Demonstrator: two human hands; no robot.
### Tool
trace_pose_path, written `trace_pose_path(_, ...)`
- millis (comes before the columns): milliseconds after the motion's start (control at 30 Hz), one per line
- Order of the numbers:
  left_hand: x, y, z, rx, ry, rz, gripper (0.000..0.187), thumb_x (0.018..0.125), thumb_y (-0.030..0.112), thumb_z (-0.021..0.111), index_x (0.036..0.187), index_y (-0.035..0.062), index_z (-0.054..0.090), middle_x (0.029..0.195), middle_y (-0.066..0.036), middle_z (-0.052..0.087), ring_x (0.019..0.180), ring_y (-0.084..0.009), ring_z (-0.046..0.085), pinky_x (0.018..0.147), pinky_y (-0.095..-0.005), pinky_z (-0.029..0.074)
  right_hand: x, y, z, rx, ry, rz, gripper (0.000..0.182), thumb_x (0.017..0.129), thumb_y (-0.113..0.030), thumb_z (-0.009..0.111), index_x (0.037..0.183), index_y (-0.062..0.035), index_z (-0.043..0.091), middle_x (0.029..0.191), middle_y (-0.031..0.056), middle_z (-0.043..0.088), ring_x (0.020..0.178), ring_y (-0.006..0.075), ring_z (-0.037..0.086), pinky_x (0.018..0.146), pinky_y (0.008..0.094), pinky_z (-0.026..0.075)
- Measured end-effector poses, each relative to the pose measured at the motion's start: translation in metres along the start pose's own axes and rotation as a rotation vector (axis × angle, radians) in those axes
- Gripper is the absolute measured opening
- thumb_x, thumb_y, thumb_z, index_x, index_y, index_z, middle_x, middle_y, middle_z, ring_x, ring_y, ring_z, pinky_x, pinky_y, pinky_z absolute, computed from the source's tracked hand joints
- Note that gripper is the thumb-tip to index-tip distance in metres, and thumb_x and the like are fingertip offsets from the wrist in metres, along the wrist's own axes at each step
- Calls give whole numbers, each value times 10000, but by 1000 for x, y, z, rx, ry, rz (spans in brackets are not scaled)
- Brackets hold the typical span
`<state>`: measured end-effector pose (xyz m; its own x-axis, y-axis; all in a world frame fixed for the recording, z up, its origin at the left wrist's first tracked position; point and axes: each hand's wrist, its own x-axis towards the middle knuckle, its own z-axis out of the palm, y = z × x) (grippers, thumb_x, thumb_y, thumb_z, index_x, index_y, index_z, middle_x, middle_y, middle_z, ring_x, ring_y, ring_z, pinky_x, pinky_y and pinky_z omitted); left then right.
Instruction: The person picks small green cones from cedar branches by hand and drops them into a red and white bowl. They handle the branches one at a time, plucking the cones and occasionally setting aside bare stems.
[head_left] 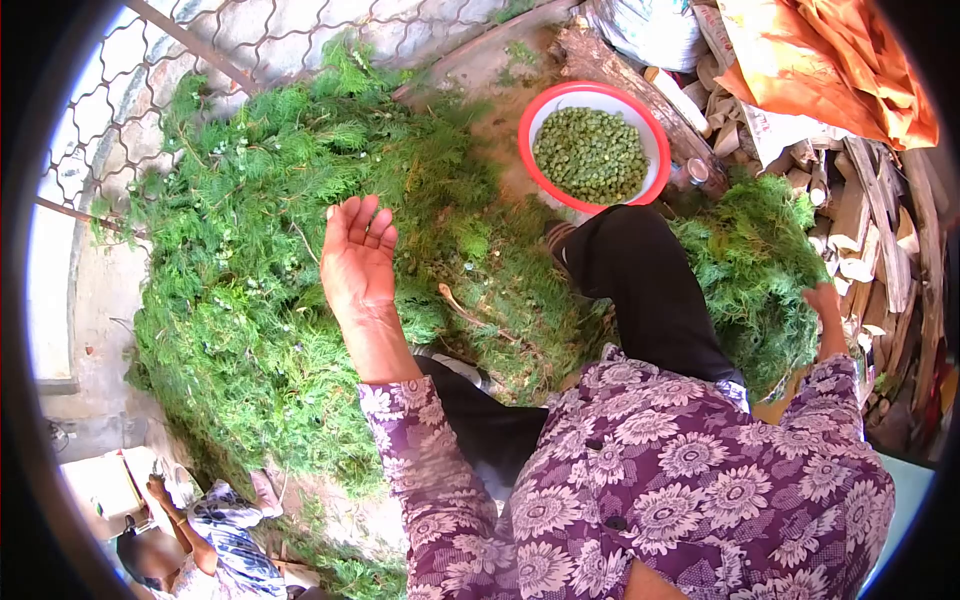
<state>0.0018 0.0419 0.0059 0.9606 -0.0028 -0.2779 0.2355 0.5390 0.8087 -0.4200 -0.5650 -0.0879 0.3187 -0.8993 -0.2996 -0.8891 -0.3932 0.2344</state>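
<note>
My left hand (362,255) is held palm up over a large heap of leafy green conifer cuttings (260,290). Its fingers are loosely curved and a little apart, and nothing shows in the palm. Far to the right, my right hand (825,302) is beside a smaller pile of the same greenery (765,265). That hand is small and blurred, so its grip cannot be made out. Beyond my knee stands a round basin with a red rim (527,140), white inside, holding many small green cones or seed pods (590,155).
Split firewood (860,215) is stacked at the right, under an orange sheet (830,65). A log (640,80) lies behind the basin. Wire mesh fencing (270,35) borders the back left. Another person (225,545) sits at the lower left.
</note>
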Motion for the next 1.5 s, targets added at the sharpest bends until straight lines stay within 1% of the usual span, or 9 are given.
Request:
trace_pose_path(200,-19,-7,4,-16,-40,-48,346,884,317,476,1040,8,503,1013,-115,571,838,-200,545,730,-319,450,2,-104,-63,226,394,-482,452,666,-377,591,940,-18,602,809,206,595,775,341,575,708,394,450)
trace_pose_path(267,-40,-10,3,6,-102,-60,353,897,327,444,1045,14,512,1025,-121,576,859,-201,551,754,-320,453,-24,-173,-113,80,151,-493,434,690,-349,595,969,-16,593,865,211,596,809,331,584,722,383,453)
trace_pose_path(367,-85,-23,-5,12,-226,-8,341,901,308,439,1047,11,520,985,-121,593,847,-205,564,741,-319,458,-47,-249,-138,344,178,-830,407,714,-274,591,1011,3,568,928,208,598,855,283,597,756,360,461)
trace_pose_path(600,-135,-58,-44,1,-36,-110,328,899,253,440,1055,-25,515,957,-162,594,816,-215,573,718,-312,461,-100,-440,-139,162,42,-1452,413,695,-240,600,1012,21,562,886,185,607,786,301,600,730,370,471)
trace_pose_path(833,-122,-35,-41,99,-5,242,373,908,289,395,1071,-33,494,933,-181,583,785,-240,555,723,-362,442,-108,-537,-16,10,-269,-1591,288,657,-194,590,892,-28,594,763,166,602,738,310,589,675,394,458)
trace_pose_path(1033,-116,-34,-30,-86,-3,-4,417,914,354,357,1028,-20,499,871,-151,564,730,-217,501,711,-354,396,-70,-560,88,-140,-398,-1478,224,662,-131,549,863,-57,613,820,175,602,807,335,582,690,419,457)
trace_pose_path(1133,-116,-36,-32,-124,100,-4,410,869,311,484,1049,-57,489,885,-187,577,744,-228,547,652,-334,446,-60,-567,114,-40,-406,-1364,212,677,-91,519,868,-74,610,810,157,609,802,341,584,689,422,459)
trace_pose_path(1200,-114,-30,-31,-146,5,-25,435,915,395,356,1146,49,485,1072,-152,531,802,-208,453,708,-364,341,-62,-572,132,-60,-360,-1249,180,692,-80,516,849,-79,605,807,155,612,792,346,588,687,426,464)
trace_pose_path(1500,-105,-36,-23,-115,49,-62,422,923,357,351,1106,-1,481,934,-147,537,728,-207,445,648,-345,348,-62,-580,168,-291,-118,-1432,210,692,-91,532,892,-51,579,762,166,608,737,342,600,646,432,474)
